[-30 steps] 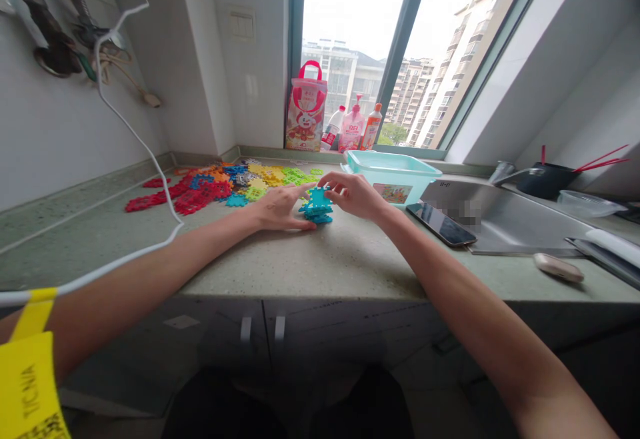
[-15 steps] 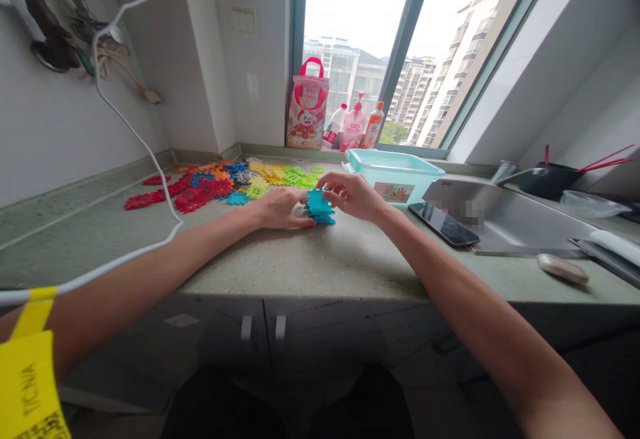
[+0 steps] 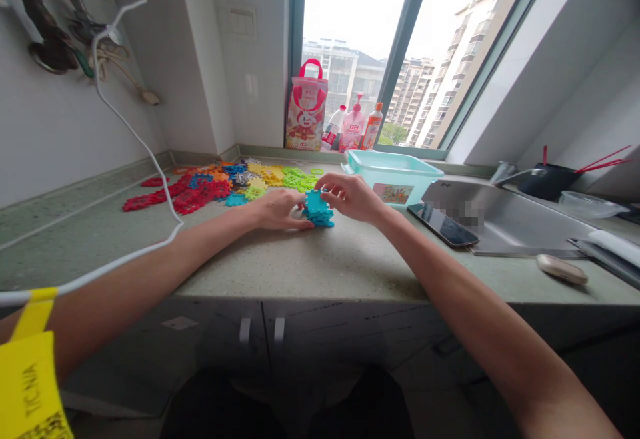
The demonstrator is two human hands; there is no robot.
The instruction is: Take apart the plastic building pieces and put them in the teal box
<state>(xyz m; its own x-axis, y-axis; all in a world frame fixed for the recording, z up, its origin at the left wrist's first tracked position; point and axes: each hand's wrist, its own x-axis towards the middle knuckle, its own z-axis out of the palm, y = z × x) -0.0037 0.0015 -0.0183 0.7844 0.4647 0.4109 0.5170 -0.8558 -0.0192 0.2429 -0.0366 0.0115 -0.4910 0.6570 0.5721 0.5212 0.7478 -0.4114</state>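
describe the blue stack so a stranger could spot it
Below the window, on the green counter, find the teal tub. Just left of it, held between the left hand and right hand, is the blue stack: one colour and piled up, unlike the loose tiles spread flat behind.

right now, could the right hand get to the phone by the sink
Probably yes. The phone lies flat on the counter right of the right hand, nothing between them; the teal tub sits behind that path. Its grip is on the blue stack, so it must let go first.
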